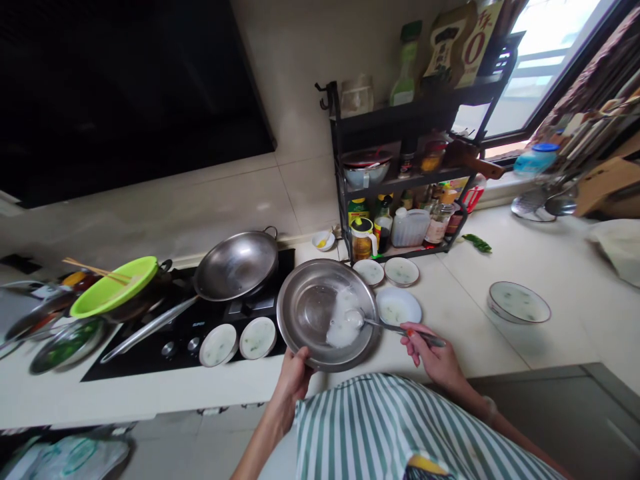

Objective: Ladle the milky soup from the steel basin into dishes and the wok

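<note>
My right hand (433, 353) grasps a long-handled silver metal spoon (383, 325), its axis running leftward from my grip into cloudy white liquid (341, 328) pooled rightward in a round steel basin (310, 293); my left hand (299, 372) clasps the basin's near rim.

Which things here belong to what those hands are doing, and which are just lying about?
In the job:
metal basin, in the left hand
ladle, in the right hand
white liquid
probably the filled bowls

Seemingly just lying about:
wok
green basin
chopsticks
rack
</note>
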Motion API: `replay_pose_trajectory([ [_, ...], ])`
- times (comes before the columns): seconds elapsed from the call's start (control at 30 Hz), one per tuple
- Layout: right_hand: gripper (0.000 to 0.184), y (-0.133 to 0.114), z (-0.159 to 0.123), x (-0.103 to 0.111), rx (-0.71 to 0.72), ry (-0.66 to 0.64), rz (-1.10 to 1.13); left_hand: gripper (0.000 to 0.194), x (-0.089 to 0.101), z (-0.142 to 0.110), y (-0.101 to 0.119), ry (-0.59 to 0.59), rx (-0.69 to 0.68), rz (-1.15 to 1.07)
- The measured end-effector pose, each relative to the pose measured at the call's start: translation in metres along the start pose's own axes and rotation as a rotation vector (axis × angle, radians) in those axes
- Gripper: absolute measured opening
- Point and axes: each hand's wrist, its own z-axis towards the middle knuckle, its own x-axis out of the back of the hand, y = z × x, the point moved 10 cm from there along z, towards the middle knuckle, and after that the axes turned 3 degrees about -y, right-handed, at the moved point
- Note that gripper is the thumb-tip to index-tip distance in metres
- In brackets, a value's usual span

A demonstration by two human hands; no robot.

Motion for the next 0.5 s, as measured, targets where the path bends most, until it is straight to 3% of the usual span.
replay_pose_trajectory([
  [0.5, 0.045, -0.017, -0.007, 0.014, -0.033, 0.105, 0.070, 0.029, -0.003, -0.002, -0.001, -0.003, 0.026, -0.001],
])
